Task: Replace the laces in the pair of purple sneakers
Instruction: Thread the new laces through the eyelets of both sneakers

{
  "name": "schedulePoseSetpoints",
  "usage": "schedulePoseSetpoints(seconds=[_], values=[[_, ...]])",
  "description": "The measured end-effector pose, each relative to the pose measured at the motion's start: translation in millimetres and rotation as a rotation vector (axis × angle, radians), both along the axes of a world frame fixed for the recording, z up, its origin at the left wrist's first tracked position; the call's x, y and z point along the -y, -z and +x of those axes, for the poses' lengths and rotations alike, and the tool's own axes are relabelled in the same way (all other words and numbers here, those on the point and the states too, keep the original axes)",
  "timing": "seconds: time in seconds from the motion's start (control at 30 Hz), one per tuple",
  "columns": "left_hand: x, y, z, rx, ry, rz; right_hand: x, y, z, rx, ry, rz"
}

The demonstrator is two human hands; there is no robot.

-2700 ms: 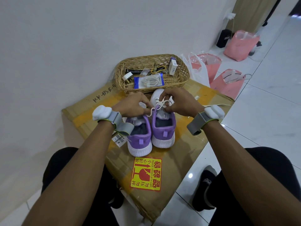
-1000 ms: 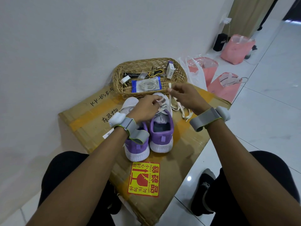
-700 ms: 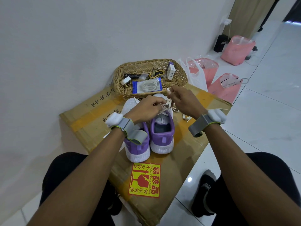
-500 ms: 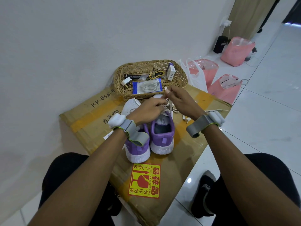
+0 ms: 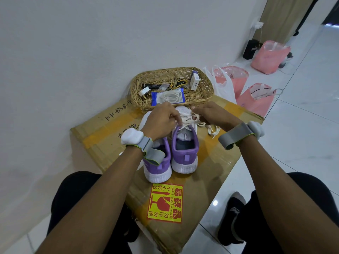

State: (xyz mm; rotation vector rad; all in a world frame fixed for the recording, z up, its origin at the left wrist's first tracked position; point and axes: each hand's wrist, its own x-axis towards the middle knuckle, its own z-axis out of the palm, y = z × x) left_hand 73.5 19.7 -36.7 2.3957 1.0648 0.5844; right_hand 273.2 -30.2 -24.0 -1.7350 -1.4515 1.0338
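Right hand (image 5: 212, 116) back at lace (image 5: 187, 118), cardboard box (image 5: 216, 162) by wall (image 5: 73, 52)

The sneakers (image 5: 185, 153) stand side by side on the cardboard box (image 5: 216, 171), with the basket (image 5: 206, 87) just behind them.

behind sneakers (image 5: 185, 151): basket (image 5: 208, 85) close | left: wall (image 5: 88, 52) | right: lace (image 5: 213, 132) tails | near side: bare cardboard box (image 5: 216, 173)

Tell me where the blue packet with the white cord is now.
Head view, centre: the blue packet lies inside the wicker basket against its near wall, just beyond the left hand and the toe of the right sneaker.
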Motion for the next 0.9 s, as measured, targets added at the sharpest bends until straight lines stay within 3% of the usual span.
schedulePoseSetpoints(seconds=[0.13, 0.3, 0.4, 0.53, 0.6, 0.73, 0.9], values=[[1, 8, 8, 0.006, -0.029, -0.049, 3, -5, -2, -0.166, -0.116, -0.199], [5, 2, 11, 0.121, 0.066, -0.196, 5, -11, -2, -0.209, -0.145, -0.216], [2, -11, 2, 0.136, 0.072, -0.336, 6, -14, 9, -0.014, -0.055, -0.116], [-13, -31, -20, 0.444, -0.083, -0.744, 9, -10, 39, 0.277, 0.087, 0.091], [-23, -31, -27, 0.512, -0.187, -0.794, 9, -3, 50, 0.386, 0.131, 0.058], [-34, -22, -41, 0.323, -0.368, -0.580, 3, 15, 65, 0.688, 0.238, -0.175], [-35, -6, -50, -0.264, -0.280, -0.136, -5, 27, 43, 0.861, 0.379, -0.295]])
